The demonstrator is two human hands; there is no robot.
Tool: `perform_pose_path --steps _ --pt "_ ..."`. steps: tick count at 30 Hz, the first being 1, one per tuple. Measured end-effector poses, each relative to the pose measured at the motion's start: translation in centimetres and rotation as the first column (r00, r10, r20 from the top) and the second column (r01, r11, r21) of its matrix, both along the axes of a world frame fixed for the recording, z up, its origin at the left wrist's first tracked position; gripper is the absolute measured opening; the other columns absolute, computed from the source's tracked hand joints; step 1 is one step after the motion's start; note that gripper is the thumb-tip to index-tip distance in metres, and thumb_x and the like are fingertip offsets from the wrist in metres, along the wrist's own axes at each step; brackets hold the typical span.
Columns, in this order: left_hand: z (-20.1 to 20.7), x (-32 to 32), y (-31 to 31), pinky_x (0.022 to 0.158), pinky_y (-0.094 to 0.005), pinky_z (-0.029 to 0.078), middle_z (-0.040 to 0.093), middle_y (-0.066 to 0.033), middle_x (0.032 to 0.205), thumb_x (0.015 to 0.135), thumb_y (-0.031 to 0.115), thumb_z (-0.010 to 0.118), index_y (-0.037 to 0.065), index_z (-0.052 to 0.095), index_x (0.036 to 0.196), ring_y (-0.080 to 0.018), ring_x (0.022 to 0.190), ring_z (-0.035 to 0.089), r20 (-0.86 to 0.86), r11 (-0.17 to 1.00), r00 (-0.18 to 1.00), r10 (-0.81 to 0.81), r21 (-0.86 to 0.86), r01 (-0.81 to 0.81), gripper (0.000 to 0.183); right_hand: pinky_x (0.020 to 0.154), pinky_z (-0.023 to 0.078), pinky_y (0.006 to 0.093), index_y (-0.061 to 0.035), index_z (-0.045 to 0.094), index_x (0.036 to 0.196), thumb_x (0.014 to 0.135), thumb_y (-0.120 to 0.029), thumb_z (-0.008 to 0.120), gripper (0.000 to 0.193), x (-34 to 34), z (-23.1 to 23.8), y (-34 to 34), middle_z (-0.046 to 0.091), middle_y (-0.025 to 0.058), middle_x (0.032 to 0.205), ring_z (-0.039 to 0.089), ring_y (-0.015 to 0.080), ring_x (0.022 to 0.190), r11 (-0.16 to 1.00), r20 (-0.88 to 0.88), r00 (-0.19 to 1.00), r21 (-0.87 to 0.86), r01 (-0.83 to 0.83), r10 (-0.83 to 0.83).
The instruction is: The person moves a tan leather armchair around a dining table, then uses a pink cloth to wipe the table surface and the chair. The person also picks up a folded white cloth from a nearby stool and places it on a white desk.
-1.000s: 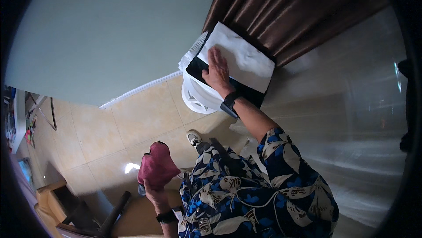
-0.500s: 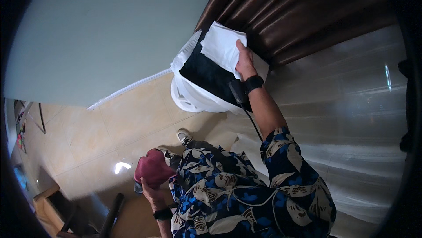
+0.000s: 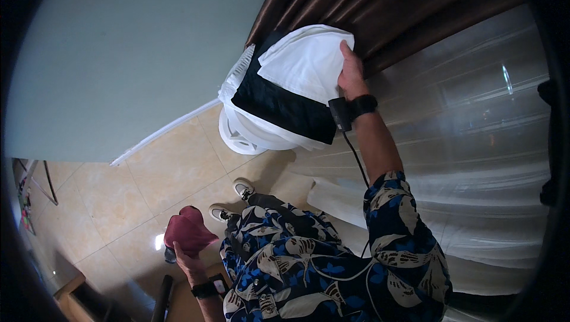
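My right hand [image 3: 351, 73] grips the right edge of a folded white cloth [image 3: 306, 63], thumb on top and fingers hidden beneath. The white cloth lies over a black cloth [image 3: 285, 111], which is draped across a white round-based piece [image 3: 240, 135] that looks like plastic furniture. At the lower left, my left hand [image 3: 189, 267] is closed on a bunched maroon cloth [image 3: 189, 233]. A small dark piece [image 3: 170, 255] shows beside that cloth; I cannot tell what it is.
Behind the draped piece hang a brown curtain [image 3: 332, 1] and a sheer white curtain [image 3: 451, 114]. A grey wall [image 3: 130, 54] stands at the left. Wooden furniture [image 3: 74, 292] is at the lower left, above the tiled floor [image 3: 160, 167].
The white cloth now spreads wider over the black cloth, and my right hand has moved right with its edge. My left hand, still holding the maroon cloth, appears lower and further left.
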State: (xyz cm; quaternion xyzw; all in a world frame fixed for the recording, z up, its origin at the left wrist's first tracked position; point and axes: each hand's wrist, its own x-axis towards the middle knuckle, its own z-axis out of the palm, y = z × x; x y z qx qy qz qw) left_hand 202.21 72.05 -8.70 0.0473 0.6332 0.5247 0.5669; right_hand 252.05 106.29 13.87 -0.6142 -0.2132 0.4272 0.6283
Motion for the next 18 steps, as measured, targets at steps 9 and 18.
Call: perform_pose_path --steps 9,18 --pt "0.2 -0.4 -2.5 0.079 -0.0406 0.05 0.058 -0.0218 0.104 0.064 -0.008 0.073 -0.004 0.039 0.129 -0.0346 0.092 0.059 -0.76 0.914 0.622 -0.188 0.096 0.393 0.074 0.096 0.04 0.0343 -0.0066 0.056 0.119 0.076 -0.028 0.068 0.049 -1.6 -5.6 -0.9 0.057 0.0139 0.119 0.053 0.0296 0.11 0.819 0.781 0.327 -0.377 -0.432 0.532" --pt "2.0 2.5 -1.9 0.079 -0.0397 0.051 0.058 -0.0183 0.108 0.07 -0.004 0.071 -0.002 0.041 0.129 -0.0265 0.093 0.059 -0.155 1.0 0.988 0.009 0.02 -0.006 0.066 0.099 0.037 0.0357 -0.0044 0.043 0.132 0.077 -0.032 0.066 0.065 11.3 -11.2 -0.7 0.05 0.021 0.128 0.048 0.0338 0.117 0.781 0.749 0.268 -0.624 -0.022 0.606"
